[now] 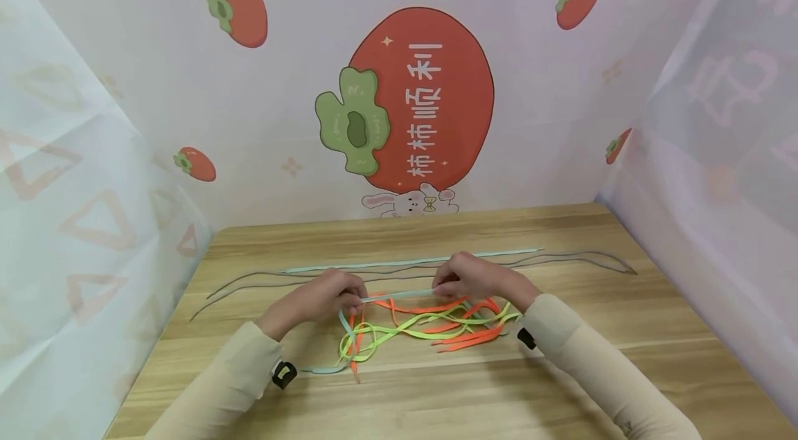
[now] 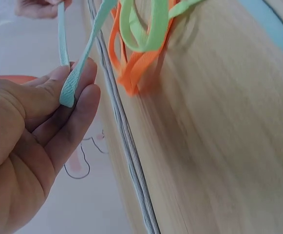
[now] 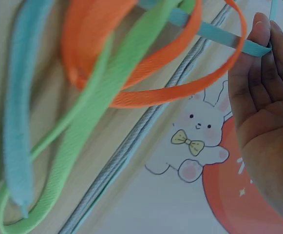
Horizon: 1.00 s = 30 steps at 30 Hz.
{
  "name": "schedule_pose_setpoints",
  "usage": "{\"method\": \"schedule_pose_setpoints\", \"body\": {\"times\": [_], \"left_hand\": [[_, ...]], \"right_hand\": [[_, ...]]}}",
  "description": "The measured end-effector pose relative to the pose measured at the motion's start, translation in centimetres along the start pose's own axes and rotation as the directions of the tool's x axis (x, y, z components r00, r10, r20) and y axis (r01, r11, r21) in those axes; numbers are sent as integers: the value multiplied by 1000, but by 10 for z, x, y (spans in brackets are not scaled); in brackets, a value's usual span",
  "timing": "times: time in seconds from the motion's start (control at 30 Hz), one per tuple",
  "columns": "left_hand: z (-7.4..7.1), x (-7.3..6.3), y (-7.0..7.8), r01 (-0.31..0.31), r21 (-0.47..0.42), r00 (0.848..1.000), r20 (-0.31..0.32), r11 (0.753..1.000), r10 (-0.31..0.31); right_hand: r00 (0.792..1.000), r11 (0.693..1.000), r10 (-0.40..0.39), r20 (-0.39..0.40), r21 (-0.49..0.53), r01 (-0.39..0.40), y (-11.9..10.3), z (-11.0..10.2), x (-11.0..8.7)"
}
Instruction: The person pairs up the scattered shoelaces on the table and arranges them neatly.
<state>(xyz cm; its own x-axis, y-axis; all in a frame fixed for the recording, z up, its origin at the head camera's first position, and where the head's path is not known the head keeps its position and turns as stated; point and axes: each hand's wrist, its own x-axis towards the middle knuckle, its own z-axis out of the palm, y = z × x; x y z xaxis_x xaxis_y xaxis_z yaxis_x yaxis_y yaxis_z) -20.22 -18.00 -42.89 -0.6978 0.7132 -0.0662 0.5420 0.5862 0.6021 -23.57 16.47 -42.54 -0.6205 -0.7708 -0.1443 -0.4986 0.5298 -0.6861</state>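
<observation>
A light blue flat shoelace (image 1: 408,294) stretches between my two hands just above the table. My left hand (image 1: 333,291) pinches it between thumb and fingertips, and its loose part hangs down toward the table in the left wrist view (image 2: 90,44). On the other side my right hand (image 1: 470,277) pinches the same lace; in the right wrist view it bends over the fingertips (image 3: 260,31). Below the hands lies a loose tangle of yellow-green shoelaces (image 1: 405,329) and orange shoelaces (image 1: 476,337). A light blue lace end (image 1: 327,369) rests left of the tangle.
Behind the hands, grey shoelaces (image 1: 573,256) and another light blue shoelace (image 1: 511,252) lie stretched across the wooden table (image 1: 436,398). A white backdrop (image 1: 280,93) printed with persimmons rises at the table's far edge, with side sheets at left and right.
</observation>
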Motion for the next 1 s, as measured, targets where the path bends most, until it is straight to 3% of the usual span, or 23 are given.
{"method": "schedule_pose_setpoints", "body": {"times": [0.37,0.7,1.0], "left_hand": [[-7,-11,-7,55,-38,998,23,998,-54],[-14,-25,-22,53,-68,998,23,996,-52],[-16,-30,-32,77,-114,997,42,990,-72]], "right_hand": [[999,999,29,-20,39,-29,19,-8,-24],[998,999,3,-56,32,-1,33,-16,-40],[996,998,55,-65,1,-55,44,-17,-52]]}}
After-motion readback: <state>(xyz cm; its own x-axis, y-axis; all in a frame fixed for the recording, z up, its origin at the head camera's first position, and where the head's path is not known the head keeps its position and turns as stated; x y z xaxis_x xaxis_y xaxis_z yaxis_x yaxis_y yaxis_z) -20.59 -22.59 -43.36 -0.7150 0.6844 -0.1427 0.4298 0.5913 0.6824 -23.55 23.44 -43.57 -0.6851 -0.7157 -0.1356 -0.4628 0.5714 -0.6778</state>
